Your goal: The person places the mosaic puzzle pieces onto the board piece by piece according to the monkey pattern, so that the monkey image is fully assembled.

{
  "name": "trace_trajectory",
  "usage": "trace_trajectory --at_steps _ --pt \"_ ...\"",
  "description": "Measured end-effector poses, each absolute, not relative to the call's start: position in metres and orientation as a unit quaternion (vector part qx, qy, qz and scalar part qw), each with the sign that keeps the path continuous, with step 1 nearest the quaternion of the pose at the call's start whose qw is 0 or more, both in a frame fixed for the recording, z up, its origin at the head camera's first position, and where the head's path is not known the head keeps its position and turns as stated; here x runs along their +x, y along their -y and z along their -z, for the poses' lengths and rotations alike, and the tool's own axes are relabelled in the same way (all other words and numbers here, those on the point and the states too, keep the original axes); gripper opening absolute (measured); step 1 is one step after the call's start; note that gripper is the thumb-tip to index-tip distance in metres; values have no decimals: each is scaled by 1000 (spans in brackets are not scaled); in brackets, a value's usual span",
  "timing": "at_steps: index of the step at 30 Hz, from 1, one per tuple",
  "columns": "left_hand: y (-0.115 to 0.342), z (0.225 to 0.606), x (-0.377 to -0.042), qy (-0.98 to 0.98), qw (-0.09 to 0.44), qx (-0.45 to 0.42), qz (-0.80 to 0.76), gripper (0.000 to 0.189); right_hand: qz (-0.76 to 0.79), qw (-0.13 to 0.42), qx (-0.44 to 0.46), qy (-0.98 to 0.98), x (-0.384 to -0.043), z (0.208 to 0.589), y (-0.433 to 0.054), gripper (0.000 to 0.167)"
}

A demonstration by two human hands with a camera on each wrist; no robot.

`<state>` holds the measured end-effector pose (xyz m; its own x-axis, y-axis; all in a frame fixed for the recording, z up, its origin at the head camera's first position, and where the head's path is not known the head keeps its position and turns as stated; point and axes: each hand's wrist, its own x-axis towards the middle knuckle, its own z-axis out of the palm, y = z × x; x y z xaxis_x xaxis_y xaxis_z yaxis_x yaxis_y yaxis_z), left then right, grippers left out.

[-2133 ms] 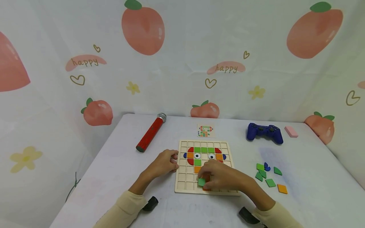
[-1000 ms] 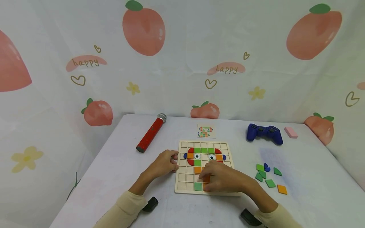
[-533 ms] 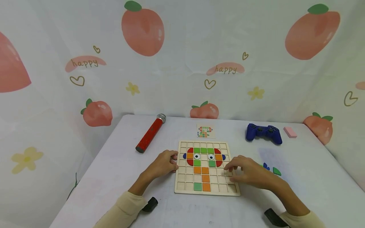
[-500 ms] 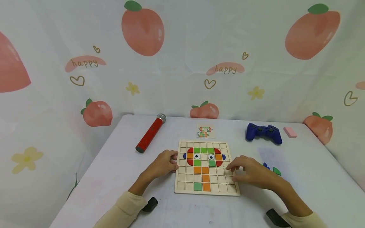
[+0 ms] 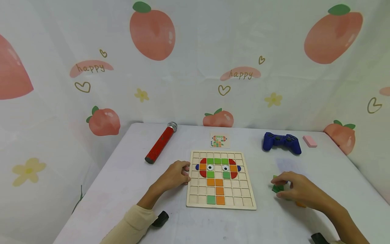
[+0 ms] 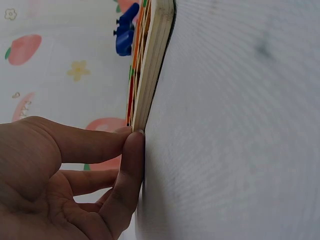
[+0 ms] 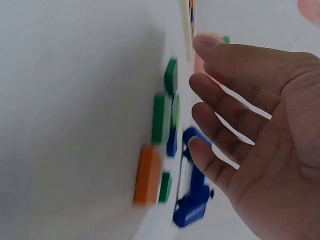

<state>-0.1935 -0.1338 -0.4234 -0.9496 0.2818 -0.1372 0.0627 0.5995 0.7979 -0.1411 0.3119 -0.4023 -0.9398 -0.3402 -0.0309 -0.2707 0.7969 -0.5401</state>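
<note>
A wooden grid board (image 5: 240, 200) lies flat mid-table, its red, green, orange and blue pieces forming a face with round eyes above an orange column. My left hand (image 5: 175, 173) pinches the board's left edge between thumb and finger; the left wrist view shows the fingertips at that edge. To the board's right, my right hand (image 5: 297, 189) hovers with relaxed fingers over loose pieces, holding nothing. Beneath its fingertips are green pieces (image 5: 277, 188). The right wrist view shows an orange tile (image 7: 147, 175), green tile (image 7: 160, 119) and blue piece (image 7: 172, 142), partly hidden by the hand in the head view.
Behind the board lies a small pattern card (image 5: 220, 140). A red microphone (image 5: 159, 144) rests at the back left. A blue game controller (image 5: 281, 142) and a pink block (image 5: 310, 141) sit at the back right. A printed cloth (image 5: 189, 84) hangs behind the table.
A green tile went from my right hand into the board's bottom row, left of the orange tile. That hand then moved right, off the board, to the loose pieces. The left hand stayed put.
</note>
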Motion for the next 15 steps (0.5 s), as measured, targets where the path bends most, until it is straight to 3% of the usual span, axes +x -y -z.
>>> trace_trajectory --at_steps 15 --pt "133 424 -194 -887 121 99 -434 56 243 129 -100 -956 -139 406 -343 40"
